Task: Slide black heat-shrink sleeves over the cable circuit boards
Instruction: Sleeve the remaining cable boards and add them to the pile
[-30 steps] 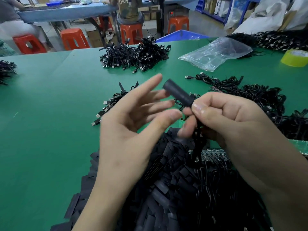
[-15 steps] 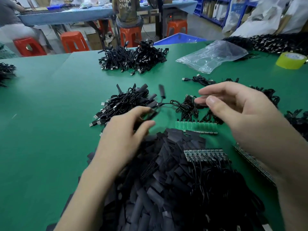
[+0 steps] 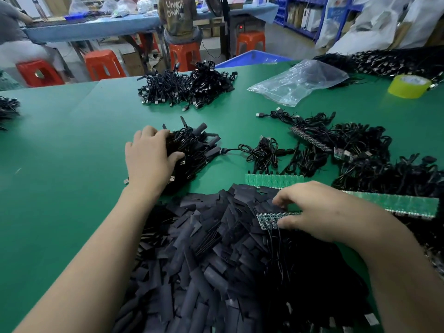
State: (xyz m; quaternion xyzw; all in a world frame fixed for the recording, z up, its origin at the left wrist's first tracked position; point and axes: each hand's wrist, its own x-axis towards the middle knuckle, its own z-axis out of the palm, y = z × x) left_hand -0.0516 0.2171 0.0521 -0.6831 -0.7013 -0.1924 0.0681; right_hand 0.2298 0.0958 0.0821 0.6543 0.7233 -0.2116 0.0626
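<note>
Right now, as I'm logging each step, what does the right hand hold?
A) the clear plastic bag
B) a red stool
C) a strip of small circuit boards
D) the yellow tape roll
C: the right hand pinches the strip of circuit boards atop the black sleeves.
</note>
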